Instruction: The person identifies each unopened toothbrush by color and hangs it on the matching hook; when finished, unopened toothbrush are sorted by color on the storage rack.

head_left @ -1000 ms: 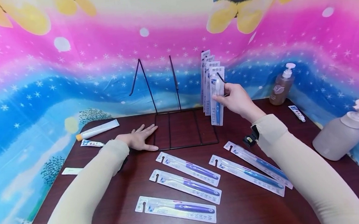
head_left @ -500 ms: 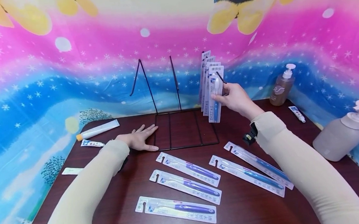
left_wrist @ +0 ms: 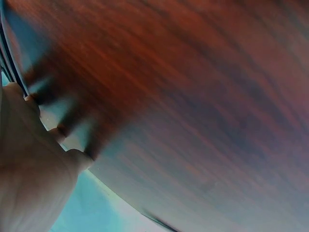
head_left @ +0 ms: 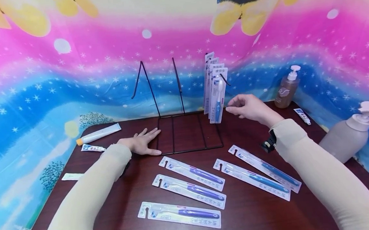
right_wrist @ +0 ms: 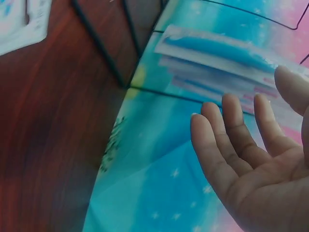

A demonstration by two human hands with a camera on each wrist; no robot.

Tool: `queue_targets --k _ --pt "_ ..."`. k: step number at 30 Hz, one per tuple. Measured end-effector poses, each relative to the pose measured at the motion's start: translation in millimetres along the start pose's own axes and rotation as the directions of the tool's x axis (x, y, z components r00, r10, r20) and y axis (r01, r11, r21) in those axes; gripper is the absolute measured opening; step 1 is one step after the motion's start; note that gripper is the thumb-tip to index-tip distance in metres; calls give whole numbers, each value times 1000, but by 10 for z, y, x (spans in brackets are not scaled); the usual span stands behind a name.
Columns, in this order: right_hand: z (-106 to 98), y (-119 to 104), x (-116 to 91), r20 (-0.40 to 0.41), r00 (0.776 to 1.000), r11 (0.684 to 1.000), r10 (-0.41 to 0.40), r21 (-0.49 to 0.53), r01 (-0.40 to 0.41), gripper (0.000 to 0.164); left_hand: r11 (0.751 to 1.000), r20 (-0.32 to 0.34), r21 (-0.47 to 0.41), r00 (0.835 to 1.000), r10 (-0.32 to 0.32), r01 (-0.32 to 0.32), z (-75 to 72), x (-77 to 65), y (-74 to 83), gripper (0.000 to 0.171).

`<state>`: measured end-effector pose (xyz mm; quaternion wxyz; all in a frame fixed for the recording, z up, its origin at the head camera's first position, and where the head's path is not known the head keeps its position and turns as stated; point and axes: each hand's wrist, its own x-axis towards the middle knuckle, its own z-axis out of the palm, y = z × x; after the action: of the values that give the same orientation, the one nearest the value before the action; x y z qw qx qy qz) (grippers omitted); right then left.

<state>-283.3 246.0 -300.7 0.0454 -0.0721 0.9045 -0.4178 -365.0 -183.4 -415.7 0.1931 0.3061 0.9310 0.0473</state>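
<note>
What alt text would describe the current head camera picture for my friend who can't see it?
A person's right hand, holding nothing, is beside packaged toothbrushes hanging on a black wire rack. The left hand rests at the rack's base, fingers spread. Five more packs lie on the dark table.

Black wire rack (head_left: 191, 150) stands with its rectangular base flat, uprights at the back. Blue-handled toothbrush in a white-backed clear blister pack (head_left: 218, 97) hangs frontmost on the rightmost hook, near vertical, bottom slightly left; more packs lined up behind, mostly hidden. In front of the rack, three purple-handled toothbrush packs (head_left: 189, 192) and, right of them, two blue-handled toothbrush packs (head_left: 252, 179) lie flat, slotted ends left.
</note>
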Motion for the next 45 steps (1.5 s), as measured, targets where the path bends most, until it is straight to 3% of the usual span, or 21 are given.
queue_targets --k 5,8,14,20,23,29,35,39,42,45 --pt "-79 327 -228 162 986 998 34 -56 -25 44 1000 4 -11 1000 6 -6 6 -9 1 104" --pt "-65 555 -439 223 973 982 53 -191 -10 41 1000 9 -10 1000 7 -7 -4 -4 8 103" --pt "194 794 -828 222 969 899 110 -439 -1 49 1000 10 4 1000 3 -3 -18 -9 -5 103" --pt "399 780 -1016 162 979 835 123 -551 -13 50 1000 -6 -9 1000 7 -7 -42 -13 -1 102" --pt "452 768 -1024 134 981 819 141 -573 -39 48 1000 -5 -11 1000 3 -3 -37 -12 -2 102" --pt "471 766 -1021 138 976 827 169 -559 -64 49 1000 5 0 1000 0 0 -21 -7 -4 103" --pt "333 685 -1040 175 976 811 127 -585 0 38 1000 5 -6 1000 -6 6 -32 6 -11 104" --pt "160 537 -1080 111 992 808 55 -589 21 35 1000 4 0 1000 -11 11 -34 7 -12 105" --pt "41 396 -1131 38 999 831 -18 -555 36 34 1000 6 1 1000 -13 13 -29 3 0 105" --pt "-25 227 -1182 -23 997 875 -68 -481 48 31 1000 15 2 1000 -16 16 -25 -7 13 104"
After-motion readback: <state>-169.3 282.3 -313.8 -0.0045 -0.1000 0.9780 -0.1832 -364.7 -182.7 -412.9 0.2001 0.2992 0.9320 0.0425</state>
